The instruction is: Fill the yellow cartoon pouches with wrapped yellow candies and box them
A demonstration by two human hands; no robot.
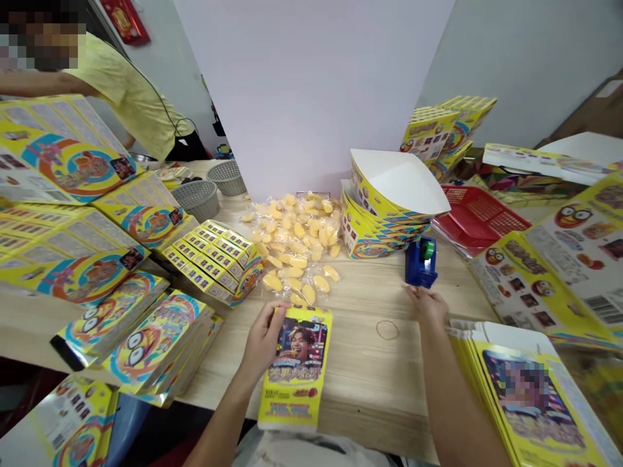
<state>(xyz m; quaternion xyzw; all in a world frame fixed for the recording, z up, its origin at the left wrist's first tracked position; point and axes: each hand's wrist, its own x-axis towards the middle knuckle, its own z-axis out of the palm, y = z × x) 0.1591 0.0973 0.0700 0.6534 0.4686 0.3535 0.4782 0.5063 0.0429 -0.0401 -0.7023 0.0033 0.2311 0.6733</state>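
Bold title lettering, apparently Chinese, is printed across the lower half of a yellow printed packet, but it is too small and blurred to be read. Finer lines of print beneath that title, on the same packet, also cannot be made out. To the right of the packet, a barcode is seen on a flat printed carton, its digits illegible. To the left of the packet, similar title lettering is carried on stacked yellow cartons. Up and far left of the packet, gold characters are displayed on a red wall hanging. No word or number can be read with certainty.
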